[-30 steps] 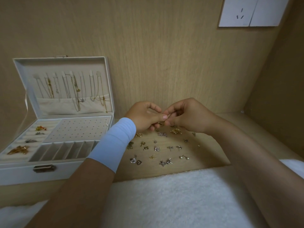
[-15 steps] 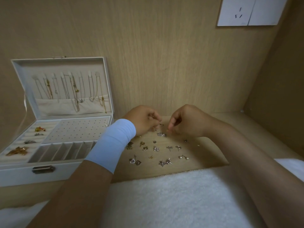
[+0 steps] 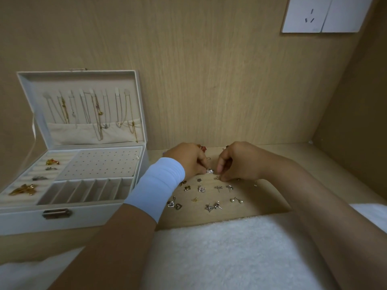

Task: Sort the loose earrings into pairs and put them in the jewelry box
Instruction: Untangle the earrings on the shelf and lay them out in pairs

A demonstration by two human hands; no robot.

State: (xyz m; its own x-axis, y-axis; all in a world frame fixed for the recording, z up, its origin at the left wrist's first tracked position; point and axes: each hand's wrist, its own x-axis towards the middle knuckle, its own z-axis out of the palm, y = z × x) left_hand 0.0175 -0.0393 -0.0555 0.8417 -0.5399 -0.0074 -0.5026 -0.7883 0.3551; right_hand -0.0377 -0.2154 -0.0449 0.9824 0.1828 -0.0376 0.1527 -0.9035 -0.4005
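Observation:
The white jewelry box (image 3: 73,220) stands open at the left, its perforated earring panel (image 3: 100,164) bare. Loose earrings lie spread on the wooden shelf: a heart pair (image 3: 174,204), a bow pair (image 3: 213,206), a pearl pair (image 3: 236,200), a gold stud (image 3: 195,199) and several more. My left hand (image 3: 188,160), with a white wristband, is down at the shelf and pinches a silver earring (image 3: 209,170). My right hand (image 3: 238,162) is beside it, fingers curled, its thumb and forefinger at a small earring (image 3: 217,178) on the wood.
Necklaces hang in the box lid (image 3: 83,109). Gold and silver pieces sit in the ring rolls (image 3: 25,189); divided compartments (image 3: 88,191) lie along the front. A white fluffy towel (image 3: 219,248) covers the near edge. Wooden walls close the back and right; a socket plate (image 3: 314,15) is high up.
Both hands were joined above the earrings, then parted and sank to the shelf. The silver earring now sits at my left fingertips on the wood.

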